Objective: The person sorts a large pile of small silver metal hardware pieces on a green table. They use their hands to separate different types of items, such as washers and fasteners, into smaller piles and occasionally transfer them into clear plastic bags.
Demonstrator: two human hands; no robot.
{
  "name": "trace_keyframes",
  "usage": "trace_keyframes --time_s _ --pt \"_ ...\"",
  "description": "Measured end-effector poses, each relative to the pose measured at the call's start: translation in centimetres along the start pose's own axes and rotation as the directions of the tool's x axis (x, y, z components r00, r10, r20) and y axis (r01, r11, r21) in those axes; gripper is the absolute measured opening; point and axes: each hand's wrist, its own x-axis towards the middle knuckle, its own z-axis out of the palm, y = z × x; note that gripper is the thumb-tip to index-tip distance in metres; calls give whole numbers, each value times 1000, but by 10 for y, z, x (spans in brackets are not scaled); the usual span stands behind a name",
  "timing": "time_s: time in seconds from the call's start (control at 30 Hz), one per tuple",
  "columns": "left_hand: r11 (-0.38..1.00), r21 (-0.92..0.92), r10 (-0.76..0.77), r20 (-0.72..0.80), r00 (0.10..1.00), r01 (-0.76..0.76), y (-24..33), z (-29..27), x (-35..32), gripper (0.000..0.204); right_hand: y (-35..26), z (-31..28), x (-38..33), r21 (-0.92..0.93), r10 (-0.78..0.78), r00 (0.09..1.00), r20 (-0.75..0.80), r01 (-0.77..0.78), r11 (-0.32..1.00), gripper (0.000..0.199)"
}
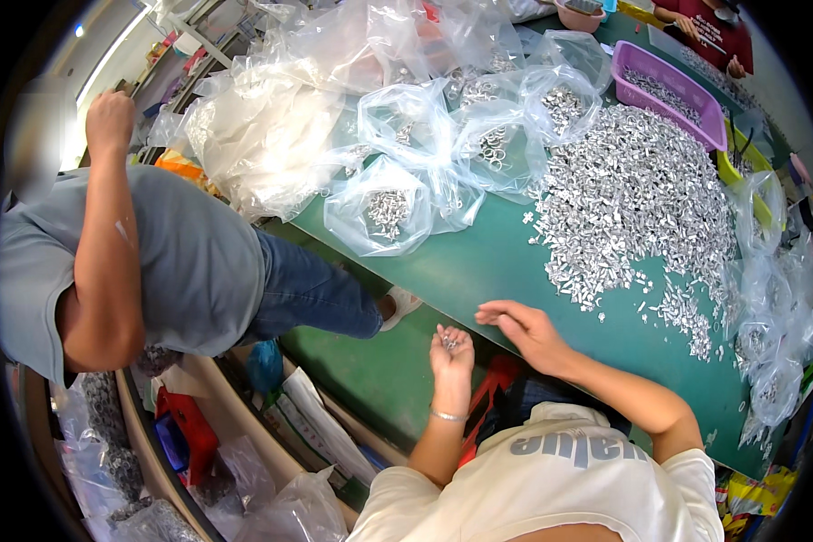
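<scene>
Your white shirt point(560, 483) closest, table edge just ahead. Left hand point(452, 352) palm up off the edge, fingers curled round a few small metal pieces point(449, 342); right hand point(531, 336) near it at the edge, fingers loosely extended, no piece visible, palm side hidden. Pieces look light, stiff, hard to break; smooth metal probably slips, so pinch each by its sides between thumb and forefinger. More lie in the silvery heap point(637, 194), spread on the green tabletop point(488, 266), strays at its near fringe. Surface appears flat, smooth. Open clear bags point(348, 217) with metal parts beyond; purple basket point(670, 119) behind the heap. Room: co-worker in grey point(185, 262) standing to your left, another person in dark red point(741, 43) far right, cartons point(203, 384) on the lower left.
</scene>
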Motion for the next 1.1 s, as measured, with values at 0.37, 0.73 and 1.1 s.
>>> trace_keyframes --time_s 0.37,0.73,1.1 --pt "908 417 -119 334 935 -33 -80 187 -26 36 -7 -49 -57 2 65 965 -254 -67 998 24" --pt "329 466 577 589 565 -822 -149 220 33 51 -9 -74 -78 -197 -16 941 -338 -54 979 21" --pt "271 493 328 760 561 -827 -119 185 5 54 -8 -103 -81 -301 -83 913 -399 -46 952 20"
